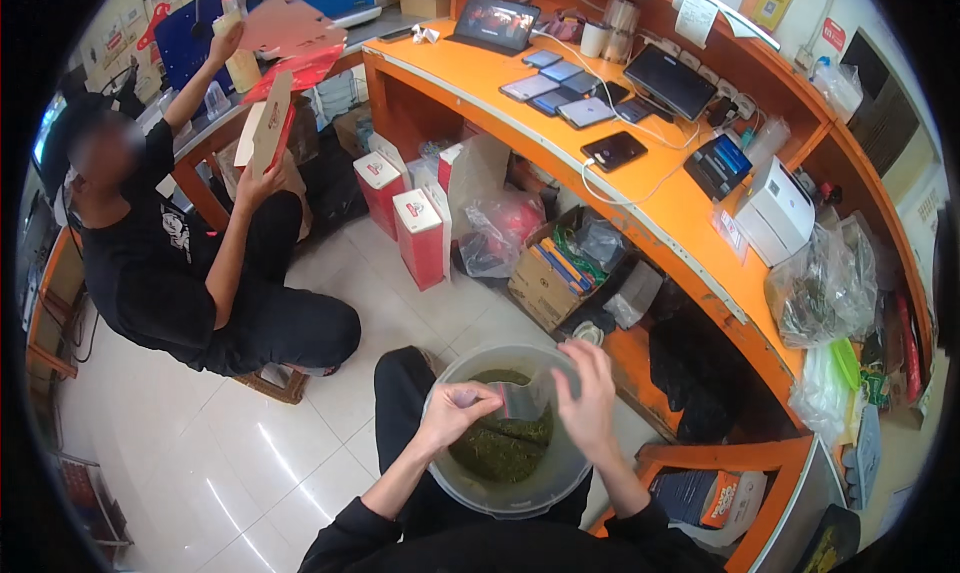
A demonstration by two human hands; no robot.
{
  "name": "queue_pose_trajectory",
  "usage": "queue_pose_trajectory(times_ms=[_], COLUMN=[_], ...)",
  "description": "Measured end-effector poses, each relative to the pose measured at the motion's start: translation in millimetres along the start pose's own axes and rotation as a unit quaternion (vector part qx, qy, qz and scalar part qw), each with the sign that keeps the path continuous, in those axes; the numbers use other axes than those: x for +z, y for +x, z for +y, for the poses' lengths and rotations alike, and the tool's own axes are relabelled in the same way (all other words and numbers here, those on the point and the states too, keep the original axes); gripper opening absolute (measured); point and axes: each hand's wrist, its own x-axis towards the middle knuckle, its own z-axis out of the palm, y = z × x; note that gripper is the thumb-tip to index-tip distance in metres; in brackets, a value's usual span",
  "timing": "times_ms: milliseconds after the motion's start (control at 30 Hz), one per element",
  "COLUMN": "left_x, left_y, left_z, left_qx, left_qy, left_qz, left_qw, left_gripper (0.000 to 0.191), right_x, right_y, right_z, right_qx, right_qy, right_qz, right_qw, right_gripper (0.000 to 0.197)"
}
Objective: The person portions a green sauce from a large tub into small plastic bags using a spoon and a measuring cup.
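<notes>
A round translucent plastic tub (510, 498) stands between the person's knees, with dark green, loose plant-like material (499, 453) in its bottom. Over it, my left hand (461, 415) pinches the edge of a small clear zip-lock bag (523, 402) that has a red line along its top. The bag looks flat; whether anything is in it I cannot tell. My right hand (587, 400) is at the tub's right rim, fingers apart and slightly curled, holding nothing that I can see.
A co-worker (150, 258) sits on the left holding folded card boxes. Red and white boxes (421, 243) and an open carton (544, 291) stand on the tiled floor ahead. An orange counter (465, 85) curves along the right, bearing several phones, a tablet and a white printer (776, 209).
</notes>
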Motion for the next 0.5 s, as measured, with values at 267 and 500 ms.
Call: queue_pose_trajectory(times_ms=[267, 500], left_x=[4, 2], left_y=[-1, -3], left_z=[-2, -15], left_qx=[0.033, 0.024], left_qy=[0.116, 0.155], left_qz=[0.016, 0.0], left_qw=[0.993, 0.988], left_gripper=[0.007, 0.016], right_x=[37, 28], right_y=[-32, -22], right_z=[-10, 19], right_qx=[-0.029, 0.077], right_qy=[0.043, 0.181], right_qz=[-0.061, -0.191], right_qw=[0.997, 0.962], right_gripper=[0.018, 0.018])
